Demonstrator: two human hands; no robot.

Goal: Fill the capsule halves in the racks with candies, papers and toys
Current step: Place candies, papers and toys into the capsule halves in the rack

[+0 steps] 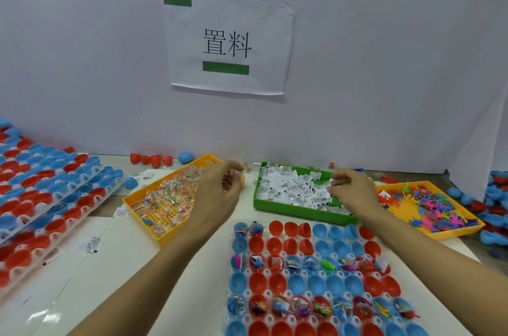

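A white rack of red and blue capsule halves lies in front of me; some rows hold toys, papers and candies, others are bare. My left hand hovers over the right end of the yellow candy tray, fingers curled around what looks like a small wrapped candy. My right hand reaches into the green tray of folded white papers, its fingertips pinching a paper. A second yellow tray at the right holds colourful plastic toys.
Stacked racks of red and blue halves fill the left side. Loose capsule halves lie along the white back wall, more at the far right. Stray papers sit on the table.
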